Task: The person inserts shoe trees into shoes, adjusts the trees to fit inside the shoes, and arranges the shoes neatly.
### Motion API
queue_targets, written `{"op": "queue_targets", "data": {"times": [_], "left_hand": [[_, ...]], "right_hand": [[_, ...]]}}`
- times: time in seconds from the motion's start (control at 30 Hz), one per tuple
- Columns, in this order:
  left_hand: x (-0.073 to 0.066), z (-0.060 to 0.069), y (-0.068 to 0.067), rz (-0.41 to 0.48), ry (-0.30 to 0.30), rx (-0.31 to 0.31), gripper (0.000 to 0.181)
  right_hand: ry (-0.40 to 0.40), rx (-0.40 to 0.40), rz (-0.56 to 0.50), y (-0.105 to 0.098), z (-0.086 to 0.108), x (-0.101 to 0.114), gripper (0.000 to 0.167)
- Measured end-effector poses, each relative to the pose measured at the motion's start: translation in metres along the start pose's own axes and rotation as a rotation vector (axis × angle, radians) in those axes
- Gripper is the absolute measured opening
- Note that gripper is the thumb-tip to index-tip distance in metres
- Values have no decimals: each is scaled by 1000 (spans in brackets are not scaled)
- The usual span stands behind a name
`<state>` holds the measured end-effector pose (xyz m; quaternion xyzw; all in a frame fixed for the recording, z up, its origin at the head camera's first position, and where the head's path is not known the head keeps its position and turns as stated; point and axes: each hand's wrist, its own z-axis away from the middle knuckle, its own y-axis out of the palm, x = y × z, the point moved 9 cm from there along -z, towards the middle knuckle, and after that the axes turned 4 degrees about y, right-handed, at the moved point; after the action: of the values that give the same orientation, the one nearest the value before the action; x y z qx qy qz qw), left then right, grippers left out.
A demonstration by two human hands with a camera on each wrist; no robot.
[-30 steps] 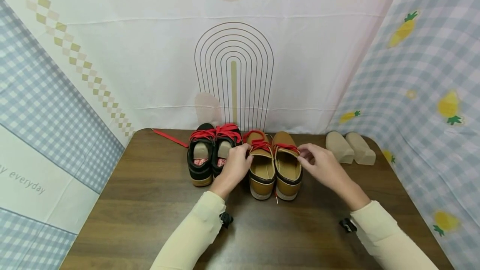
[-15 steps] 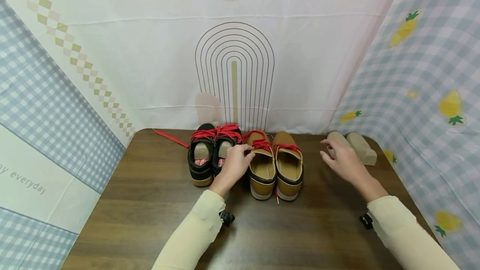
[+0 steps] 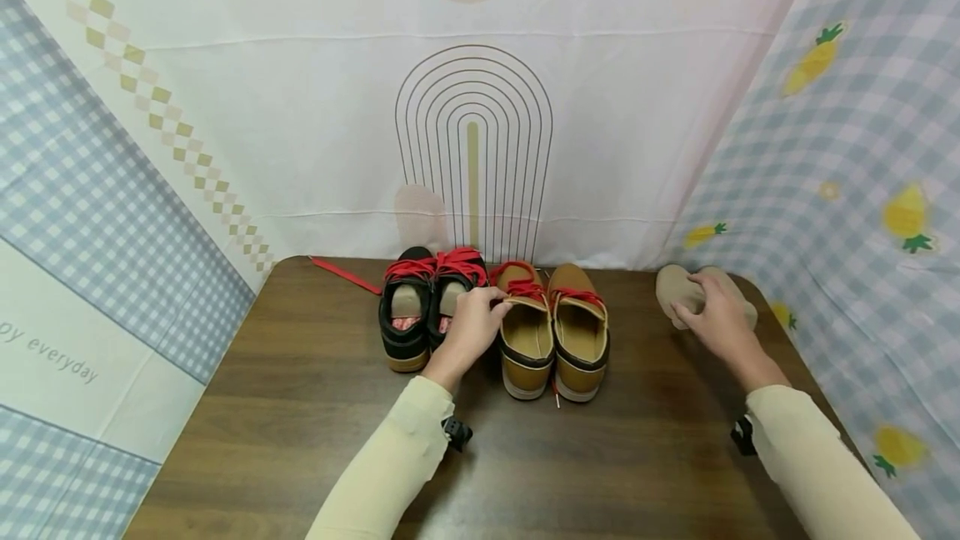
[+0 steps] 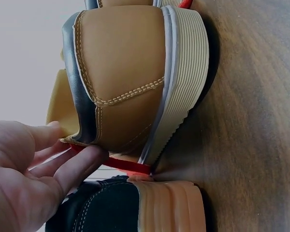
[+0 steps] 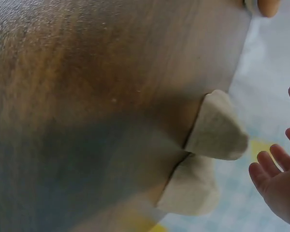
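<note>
In the head view my left hand point(image 3: 472, 327) is at the collar of the left brown shoe point(image 3: 525, 372). The left wrist view shows the thumb and fingers of this hand point(image 4: 34, 169) pinching the collar edge of the brown shoe point(image 4: 130, 48), beside a red lace point(image 4: 128, 165). At the right, my right hand point(image 3: 722, 325) hovers over two beige shoe inserts point(image 3: 672, 286), fingers spread and curved, holding nothing. In the right wrist view the hand point(image 5: 282, 188) is apart from the inserts point(image 5: 217, 128), which lie side by side on the table.
The right brown shoe point(image 3: 581, 373) stands against the left one. Two black shoes point(image 3: 403, 342) with red laces and beige inserts inside stand left of them. A loose red lace point(image 3: 345, 275) lies at the table's back left. Patterned cloths hang around the wooden table point(image 3: 300, 407).
My right hand has left the right brown shoe and moved right, to over the beige inserts. The left hand has stayed at the left brown shoe.
</note>
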<state>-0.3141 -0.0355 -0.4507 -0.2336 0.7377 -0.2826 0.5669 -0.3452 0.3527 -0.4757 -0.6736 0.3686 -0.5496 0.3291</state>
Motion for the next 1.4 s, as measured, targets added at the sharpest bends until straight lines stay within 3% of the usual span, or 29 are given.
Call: {"op": "queue_targets", "data": {"times": [0.37, 0.53, 0.8, 1.17, 1.4], "left_hand": [[2, -1, -1, 4, -4, -1, 16], [2, -2, -2, 31, 2, -16, 16], [3, -2, -2, 30, -12, -14, 14], [6, -3, 1, 56, -33, -2, 16], [10, -3, 3, 89, -59, 22, 17]], "right_hand": [[61, -100, -3, 4, -3, -27, 63], [167, -77, -40, 12, 0, -42, 65], [291, -22, -7, 26, 7, -57, 70], [377, -47, -67, 31, 9, -66, 68], [383, -57, -78, 32, 10, -65, 64]]}}
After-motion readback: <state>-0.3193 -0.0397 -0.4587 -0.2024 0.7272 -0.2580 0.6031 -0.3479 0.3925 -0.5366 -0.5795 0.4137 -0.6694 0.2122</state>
